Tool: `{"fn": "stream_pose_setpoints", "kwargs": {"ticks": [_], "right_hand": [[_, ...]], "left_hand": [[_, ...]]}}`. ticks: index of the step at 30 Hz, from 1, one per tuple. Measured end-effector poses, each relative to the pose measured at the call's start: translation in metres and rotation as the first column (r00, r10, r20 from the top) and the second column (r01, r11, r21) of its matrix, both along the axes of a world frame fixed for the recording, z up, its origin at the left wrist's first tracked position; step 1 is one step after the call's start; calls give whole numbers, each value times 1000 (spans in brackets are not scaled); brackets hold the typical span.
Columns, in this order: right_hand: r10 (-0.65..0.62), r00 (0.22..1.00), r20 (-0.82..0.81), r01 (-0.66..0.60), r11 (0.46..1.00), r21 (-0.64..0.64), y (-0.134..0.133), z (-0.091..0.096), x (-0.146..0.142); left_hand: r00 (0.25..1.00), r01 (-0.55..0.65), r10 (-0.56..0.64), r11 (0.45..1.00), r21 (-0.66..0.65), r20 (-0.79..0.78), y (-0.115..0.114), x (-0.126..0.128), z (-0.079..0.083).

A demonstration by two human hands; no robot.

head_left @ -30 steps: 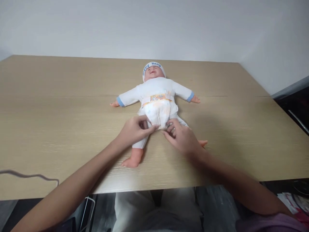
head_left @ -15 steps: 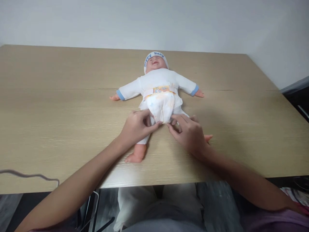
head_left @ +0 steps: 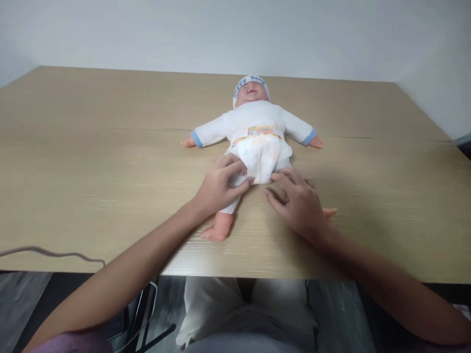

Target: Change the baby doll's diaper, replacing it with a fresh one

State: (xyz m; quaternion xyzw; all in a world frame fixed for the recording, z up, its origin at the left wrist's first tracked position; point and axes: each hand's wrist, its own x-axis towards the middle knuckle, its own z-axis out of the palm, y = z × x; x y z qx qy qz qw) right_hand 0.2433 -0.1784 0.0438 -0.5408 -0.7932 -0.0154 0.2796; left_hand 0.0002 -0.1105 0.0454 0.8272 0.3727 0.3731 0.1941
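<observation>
A baby doll lies on its back with arms and legs spread, in a white outfit with blue cuffs and a cap lettered "Happy Baby". Around its hips is a white diaper with a printed orange and yellow waistband. My left hand is closed at the diaper's leg edge on the left, thumb tip by the crotch. On the other side, my right hand has thumb and index finger apart, the index fingertip touching the diaper's lower edge. It hides most of the doll's leg there; a foot shows beyond it.
The doll rests on a wooden table with a seam across it. A thin cable runs over the front left edge. Behind the table stands a pale wall. My legs are below the front edge.
The view has shifted, so the doll and table appear farther right. My right thumb has come away from the diaper's lower edge. My left hand stays at the diaper's leg edge.
</observation>
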Motion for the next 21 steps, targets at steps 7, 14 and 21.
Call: {"fn": "stream_pose_setpoints", "kwargs": {"ticks": [7,14,21], "right_hand": [[4,1000,27,-3,999,-34,-3,1,-1],[22,1000,9,-21,997,-74,-5,4,-1],[33,997,-73,-43,989,-139,0,4,0]], "left_hand": [[999,17,-17,1000,2,42,1,0,-5],[998,38,-40,998,43,50,-1,2,-6],[999,38,-38,999,-3,36,-4,3,-1]]}}
